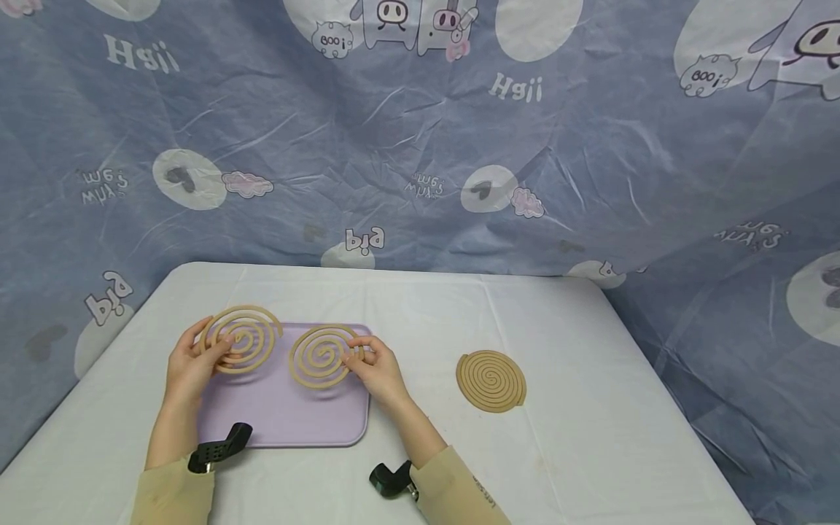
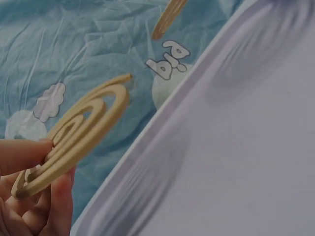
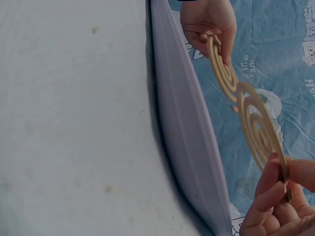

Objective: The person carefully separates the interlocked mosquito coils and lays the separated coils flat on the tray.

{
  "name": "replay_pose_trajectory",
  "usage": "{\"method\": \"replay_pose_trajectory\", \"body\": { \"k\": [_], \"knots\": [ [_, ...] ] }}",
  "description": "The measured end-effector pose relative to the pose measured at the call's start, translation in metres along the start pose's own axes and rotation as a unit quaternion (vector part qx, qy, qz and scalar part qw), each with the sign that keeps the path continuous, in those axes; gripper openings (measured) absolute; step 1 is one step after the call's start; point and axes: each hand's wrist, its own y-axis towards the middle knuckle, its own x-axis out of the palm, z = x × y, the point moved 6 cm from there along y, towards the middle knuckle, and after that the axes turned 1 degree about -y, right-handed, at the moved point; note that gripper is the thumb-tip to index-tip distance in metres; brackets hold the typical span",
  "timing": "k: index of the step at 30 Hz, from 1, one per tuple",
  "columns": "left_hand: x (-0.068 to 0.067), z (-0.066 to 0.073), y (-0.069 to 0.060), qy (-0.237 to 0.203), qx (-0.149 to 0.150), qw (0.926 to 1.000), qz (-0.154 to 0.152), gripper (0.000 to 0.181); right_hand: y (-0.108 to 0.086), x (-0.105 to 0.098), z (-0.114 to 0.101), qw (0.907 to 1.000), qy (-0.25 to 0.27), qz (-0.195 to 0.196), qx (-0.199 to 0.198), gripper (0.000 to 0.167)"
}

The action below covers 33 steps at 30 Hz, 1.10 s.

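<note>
Two tan mosquito coils are held apart above a lilac tray. My left hand pinches one mosquito coil between thumb and fingers, over the tray's far left corner. The other mosquito coil is gripped at its right side by my right hand, near the tray's right edge. Both show open gaps between their rings. In the left wrist view the left coil is tilted, with the thumb on its face. The right wrist view has the right coil nearly edge-on. Beneath them lies the lilac tray.
A tightly wound mosquito coil, with its rings close together, lies flat on the white tablecloth to the right of the tray. A blue patterned cloth hangs behind the table and along its sides.
</note>
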Motion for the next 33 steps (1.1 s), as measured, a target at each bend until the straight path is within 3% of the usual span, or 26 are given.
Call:
{"method": "replay_pose_trajectory", "body": {
  "k": [6, 12, 16, 21, 24, 27, 33],
  "knots": [
    [0.005, 0.009, -0.011, 0.062, -0.026, 0.9974, 0.026, 0.067, 0.010, -0.002, 0.020, 0.9995, -0.026, 0.016, 0.008, 0.028],
    [0.006, 0.005, -0.011, 0.115, -0.056, 0.9917, 0.005, 0.071, 0.021, -0.004, 0.042, 0.9982, -0.059, 0.012, -0.003, 0.029],
    [0.007, 0.004, -0.011, 0.184, -0.045, 0.9819, 0.002, 0.071, 0.023, -0.004, 0.043, 0.9931, -0.116, 0.010, -0.018, 0.030],
    [0.005, 0.004, -0.013, 0.269, -0.042, 0.9621, 0.014, 0.076, 0.023, -0.005, 0.040, 0.9788, -0.199, 0.023, -0.044, 0.033],
    [0.005, 0.005, -0.013, 0.297, -0.047, 0.9536, 0.012, 0.079, 0.023, -0.006, 0.040, 0.9756, -0.213, 0.032, -0.044, 0.035],
    [0.005, 0.006, -0.014, 0.301, -0.049, 0.9524, 0.010, 0.079, 0.023, -0.005, 0.041, 0.9787, -0.200, 0.026, -0.038, 0.037],
    [0.003, 0.007, -0.015, 0.280, -0.048, 0.9586, 0.023, 0.071, 0.022, -0.001, 0.044, 0.9877, -0.155, -0.007, -0.020, 0.044]
  ]
}}
